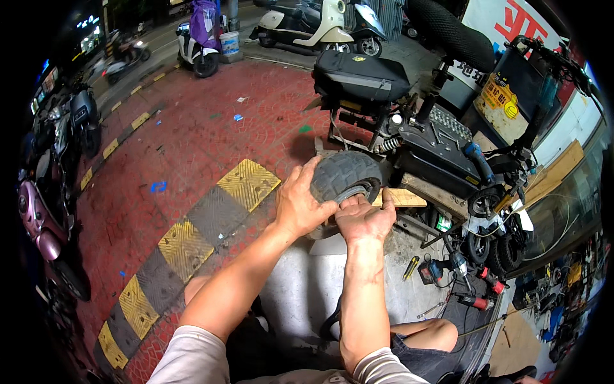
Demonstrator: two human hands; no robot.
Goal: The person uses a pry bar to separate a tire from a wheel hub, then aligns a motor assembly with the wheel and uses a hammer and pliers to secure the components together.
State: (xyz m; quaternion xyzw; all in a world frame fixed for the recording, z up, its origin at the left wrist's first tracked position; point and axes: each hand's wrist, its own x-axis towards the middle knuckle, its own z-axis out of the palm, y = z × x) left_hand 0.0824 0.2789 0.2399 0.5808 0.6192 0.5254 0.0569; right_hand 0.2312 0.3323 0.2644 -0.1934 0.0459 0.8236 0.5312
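A small black scooter tyre [342, 173] with chunky tread stands in front of me, held between both hands. My left hand [298, 201] wraps round its left side, thumb toward the lower edge. My right hand [366, 221] is palm up below it, its fingers curled into the tyre's inner opening and partly hidden there; the thumb stands up apart. The tyre is at the end of an electric scooter with a black seat [361, 75]. A wooden board [403, 198] sits just right of my right hand.
Wrenches and a socket set [448, 128] lie on the scooter deck beside a blue power tool [478, 163]. On the ground at right are a screwdriver [410, 267], a cordless drill [448, 265] and red tools [474, 301]. A yellow-black ramp strip [185, 246] runs left; parked scooters [48, 224] stand beyond.
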